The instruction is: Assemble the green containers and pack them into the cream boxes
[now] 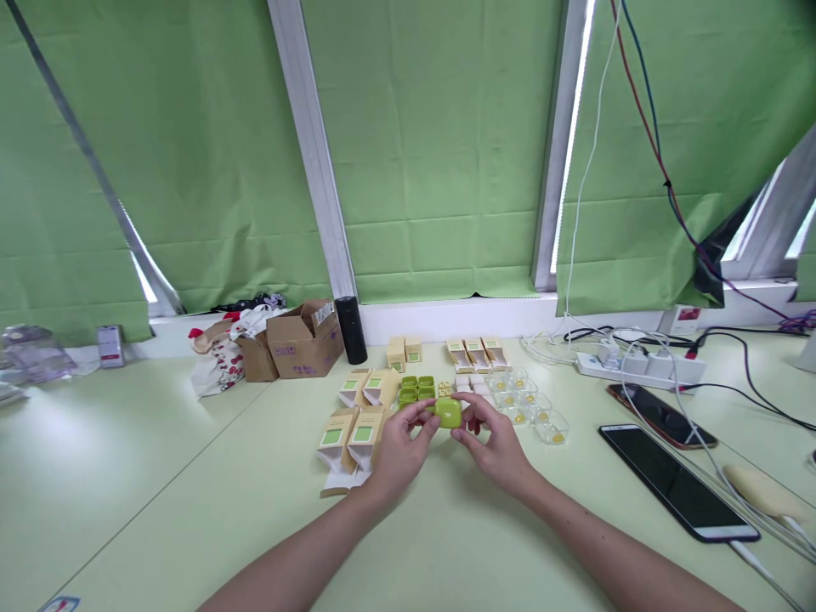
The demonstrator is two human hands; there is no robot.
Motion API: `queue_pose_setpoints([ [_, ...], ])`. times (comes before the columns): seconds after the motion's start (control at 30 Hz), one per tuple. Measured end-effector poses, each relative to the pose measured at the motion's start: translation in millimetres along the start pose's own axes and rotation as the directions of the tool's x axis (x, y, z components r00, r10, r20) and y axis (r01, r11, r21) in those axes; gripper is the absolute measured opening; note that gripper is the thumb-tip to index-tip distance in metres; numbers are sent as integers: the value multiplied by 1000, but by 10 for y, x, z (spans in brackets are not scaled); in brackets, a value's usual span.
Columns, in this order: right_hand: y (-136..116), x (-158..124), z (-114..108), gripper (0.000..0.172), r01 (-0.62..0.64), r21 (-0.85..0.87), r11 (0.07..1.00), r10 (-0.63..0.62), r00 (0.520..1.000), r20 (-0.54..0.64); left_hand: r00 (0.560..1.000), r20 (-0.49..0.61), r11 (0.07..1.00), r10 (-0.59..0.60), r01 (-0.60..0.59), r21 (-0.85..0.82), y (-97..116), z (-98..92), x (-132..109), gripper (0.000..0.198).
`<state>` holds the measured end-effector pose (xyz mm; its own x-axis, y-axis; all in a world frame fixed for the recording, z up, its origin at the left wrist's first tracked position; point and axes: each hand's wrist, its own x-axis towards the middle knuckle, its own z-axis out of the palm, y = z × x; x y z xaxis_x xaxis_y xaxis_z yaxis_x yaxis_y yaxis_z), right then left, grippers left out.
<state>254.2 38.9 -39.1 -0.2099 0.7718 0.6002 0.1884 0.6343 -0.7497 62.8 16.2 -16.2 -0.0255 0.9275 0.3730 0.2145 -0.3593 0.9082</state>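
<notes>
Head cam — both hands (400,444), half-curled, pinching sm. grn case (448,413)

Green blinds (433,153) hang behind the table (140,433). At the rear left, an open cardboard box (309,347) stands between a red-patterned white bundle (220,365) and an upright black cylinder (351,330). Far left: a transparent container (38,353), near a small upright box (110,346). At right, a white power strip (592,365) carries adapters; two phones (679,483) lie screen up, the nearer beside a beige oval object (758,490). Red and blue cables (639,98) hang above.
</notes>
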Motion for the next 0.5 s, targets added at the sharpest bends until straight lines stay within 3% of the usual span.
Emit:
queue_pose_setpoints([
  [0.33, 24, 16, -31, 40, -33, 149, 988, 28, 999, 36, 995, 38, 992, 95, -98, 77, -123, -46, 27, 28],
  [0.5, 44, 25, -41, 38, -80, 265, 961, 57, 994, 95, 970, 60, 932, 234, -242, 270, -31, -80, 12, 35],
])
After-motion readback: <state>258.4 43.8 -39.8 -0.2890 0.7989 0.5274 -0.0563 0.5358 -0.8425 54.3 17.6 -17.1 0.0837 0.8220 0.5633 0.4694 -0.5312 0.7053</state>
